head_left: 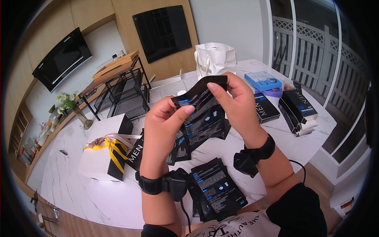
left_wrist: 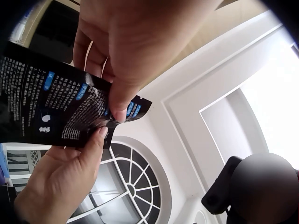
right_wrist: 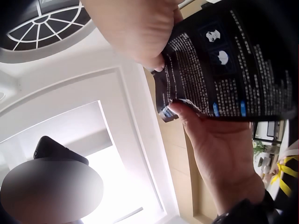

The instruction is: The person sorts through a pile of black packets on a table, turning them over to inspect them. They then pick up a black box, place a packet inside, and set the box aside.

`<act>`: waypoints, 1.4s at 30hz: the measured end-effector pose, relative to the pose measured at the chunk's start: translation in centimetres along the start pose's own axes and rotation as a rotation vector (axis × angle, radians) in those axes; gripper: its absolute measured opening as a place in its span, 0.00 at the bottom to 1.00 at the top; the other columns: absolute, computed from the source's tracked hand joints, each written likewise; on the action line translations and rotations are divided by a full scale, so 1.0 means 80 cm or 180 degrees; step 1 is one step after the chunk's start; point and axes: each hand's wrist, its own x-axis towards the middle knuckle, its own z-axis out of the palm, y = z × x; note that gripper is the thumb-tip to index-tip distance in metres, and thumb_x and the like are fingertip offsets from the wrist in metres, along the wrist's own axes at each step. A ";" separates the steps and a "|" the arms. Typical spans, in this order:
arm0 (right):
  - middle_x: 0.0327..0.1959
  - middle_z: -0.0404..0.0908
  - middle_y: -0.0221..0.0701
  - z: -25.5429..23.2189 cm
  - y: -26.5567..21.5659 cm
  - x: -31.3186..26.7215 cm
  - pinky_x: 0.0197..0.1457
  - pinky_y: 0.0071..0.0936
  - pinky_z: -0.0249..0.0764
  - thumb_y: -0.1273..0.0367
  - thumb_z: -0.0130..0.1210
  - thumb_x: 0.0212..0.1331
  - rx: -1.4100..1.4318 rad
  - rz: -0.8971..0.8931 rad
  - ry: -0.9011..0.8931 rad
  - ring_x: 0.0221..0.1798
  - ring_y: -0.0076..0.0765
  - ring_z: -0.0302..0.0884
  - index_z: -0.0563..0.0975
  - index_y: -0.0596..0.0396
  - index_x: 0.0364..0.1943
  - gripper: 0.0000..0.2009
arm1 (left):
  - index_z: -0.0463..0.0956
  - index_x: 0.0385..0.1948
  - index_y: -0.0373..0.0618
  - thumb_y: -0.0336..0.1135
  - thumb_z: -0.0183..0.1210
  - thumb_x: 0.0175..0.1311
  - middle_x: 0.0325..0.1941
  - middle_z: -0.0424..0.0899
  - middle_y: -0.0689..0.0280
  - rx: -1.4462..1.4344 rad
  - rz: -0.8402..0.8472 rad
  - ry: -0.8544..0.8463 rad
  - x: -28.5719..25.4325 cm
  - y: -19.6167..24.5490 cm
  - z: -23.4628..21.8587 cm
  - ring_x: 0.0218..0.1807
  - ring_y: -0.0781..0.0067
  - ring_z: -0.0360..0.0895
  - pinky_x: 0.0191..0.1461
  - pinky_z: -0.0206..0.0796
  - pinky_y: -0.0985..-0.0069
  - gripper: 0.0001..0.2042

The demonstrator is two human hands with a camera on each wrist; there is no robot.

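Both hands hold a black sachet (head_left: 203,124) with white print, blue headings and small face-mask pictures, raised above the table. My left hand (head_left: 162,123) pinches its top edge between thumb and fingers at the left. At the right of that same edge, my right hand (head_left: 240,106) pinches it too. The edge bends and creases between the two thumbs, as the left wrist view of the sachet (left_wrist: 51,102) shows. Below the hands lies a stack of similar black sachets (head_left: 217,191); more sachets (head_left: 181,152) lie behind the left wrist.
At the left stands a white box (head_left: 94,166) with a yellow ribbon. Black MEN boxes (head_left: 266,108) and a blue box (head_left: 262,80) lie on the right. Farther back are a white paper bag (head_left: 221,59), a wire basket (head_left: 162,91) and a dark rack (head_left: 126,87).
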 end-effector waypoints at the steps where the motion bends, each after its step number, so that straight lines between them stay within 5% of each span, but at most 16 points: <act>1: 0.24 0.69 0.26 -0.001 0.000 0.001 0.34 0.17 0.63 0.72 0.55 0.53 0.0117 0.0120 -0.0009 0.29 0.19 0.63 0.71 0.60 0.26 0.06 | 0.74 0.30 0.40 0.29 0.58 0.56 0.29 0.78 0.72 -0.0004 0.0007 0.0004 0.001 -0.001 0.001 0.31 0.88 0.70 0.36 0.61 0.89 0.04; 8: 0.25 0.69 0.27 0.013 -0.021 -0.013 0.36 0.18 0.64 0.74 0.56 0.51 -0.0614 -0.0847 -0.0763 0.31 0.21 0.67 0.73 0.61 0.28 0.05 | 0.74 0.29 0.40 0.28 0.59 0.55 0.28 0.78 0.72 -0.0187 0.0229 0.0477 0.007 -0.004 -0.006 0.30 0.89 0.70 0.35 0.62 0.89 0.04; 15: 0.24 0.69 0.26 0.006 -0.011 -0.004 0.34 0.16 0.63 0.72 0.55 0.54 0.0336 0.0266 -0.0040 0.30 0.18 0.64 0.72 0.60 0.29 0.06 | 0.74 0.30 0.40 0.29 0.59 0.54 0.28 0.77 0.73 -0.0254 -0.0007 0.0071 -0.001 0.004 0.005 0.29 0.90 0.69 0.34 0.61 0.90 0.05; 21: 0.25 0.70 0.27 0.009 -0.022 -0.011 0.36 0.17 0.64 0.73 0.56 0.52 -0.0528 -0.0688 -0.0722 0.30 0.20 0.65 0.72 0.61 0.28 0.06 | 0.74 0.31 0.40 0.29 0.57 0.57 0.30 0.79 0.69 -0.0358 0.0147 0.0361 0.007 -0.003 -0.009 0.31 0.87 0.73 0.37 0.63 0.89 0.04; 25: 0.31 0.75 0.27 0.012 -0.023 -0.009 0.40 0.17 0.67 0.70 0.55 0.55 0.0660 0.0232 -0.0227 0.34 0.18 0.70 0.71 0.62 0.36 0.10 | 0.74 0.31 0.41 0.31 0.57 0.58 0.31 0.79 0.69 -0.0505 0.0110 0.0317 0.006 -0.003 -0.008 0.32 0.87 0.73 0.38 0.63 0.89 0.05; 28: 0.32 0.75 0.28 0.011 -0.009 -0.004 0.38 0.16 0.68 0.70 0.55 0.54 0.0775 -0.0061 -0.0189 0.34 0.17 0.70 0.72 0.61 0.36 0.10 | 0.74 0.32 0.42 0.32 0.56 0.58 0.31 0.79 0.70 -0.0574 0.0158 0.0479 0.009 -0.003 -0.005 0.32 0.87 0.73 0.39 0.63 0.88 0.05; 30: 0.31 0.76 0.27 0.008 -0.008 -0.006 0.36 0.15 0.68 0.71 0.55 0.54 -0.0150 -0.0303 -0.0627 0.33 0.16 0.70 0.72 0.60 0.36 0.09 | 0.74 0.32 0.42 0.33 0.56 0.58 0.31 0.79 0.70 -0.0594 0.0187 0.0589 0.009 -0.003 -0.005 0.32 0.86 0.73 0.40 0.63 0.88 0.05; 33: 0.30 0.76 0.26 0.010 -0.009 -0.007 0.36 0.15 0.68 0.72 0.55 0.54 0.0167 0.0312 -0.0533 0.32 0.16 0.70 0.72 0.60 0.36 0.09 | 0.73 0.34 0.42 0.32 0.56 0.58 0.33 0.79 0.69 -0.0669 0.0119 0.0635 0.009 -0.005 -0.004 0.34 0.85 0.73 0.41 0.63 0.88 0.06; 38: 0.31 0.76 0.28 0.011 -0.008 -0.005 0.35 0.15 0.68 0.73 0.54 0.54 0.0535 0.0270 -0.0078 0.32 0.15 0.70 0.72 0.62 0.35 0.08 | 0.72 0.40 0.39 0.29 0.56 0.58 0.38 0.78 0.68 -0.0418 -0.0085 0.0128 0.009 -0.009 -0.003 0.39 0.85 0.73 0.44 0.63 0.86 0.10; 42: 0.28 0.75 0.26 0.010 -0.016 -0.010 0.35 0.16 0.67 0.74 0.56 0.52 -0.0093 0.0056 -0.0413 0.31 0.16 0.70 0.73 0.61 0.31 0.06 | 0.73 0.38 0.39 0.28 0.57 0.56 0.36 0.79 0.68 -0.0271 -0.0080 0.0107 0.010 -0.015 -0.006 0.36 0.84 0.74 0.42 0.64 0.86 0.09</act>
